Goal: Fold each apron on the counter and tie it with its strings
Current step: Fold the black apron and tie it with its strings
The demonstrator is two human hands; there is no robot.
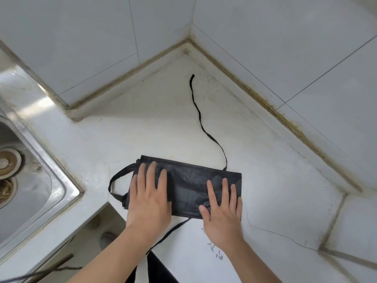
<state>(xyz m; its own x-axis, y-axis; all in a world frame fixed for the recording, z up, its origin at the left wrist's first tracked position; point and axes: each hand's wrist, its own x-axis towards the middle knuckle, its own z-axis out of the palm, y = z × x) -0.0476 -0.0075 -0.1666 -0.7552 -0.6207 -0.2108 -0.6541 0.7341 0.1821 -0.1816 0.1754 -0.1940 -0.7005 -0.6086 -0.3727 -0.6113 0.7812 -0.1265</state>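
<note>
My left hand (149, 198) and right hand (221, 209) lie flat, fingers straight, pressing the folded apron (189, 186) near the bench's (275, 180) front edge. One string (199, 117) trails toward the back corner; another (169, 233) runs off the front edge. The sink (40, 180) sits left

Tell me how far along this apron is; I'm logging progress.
Folding looks done: the black apron lies as a flat rectangle on the counter. In hand: the left hand and right hand press it flat. Left: tying, since the long string trails loose toward the corner.
</note>
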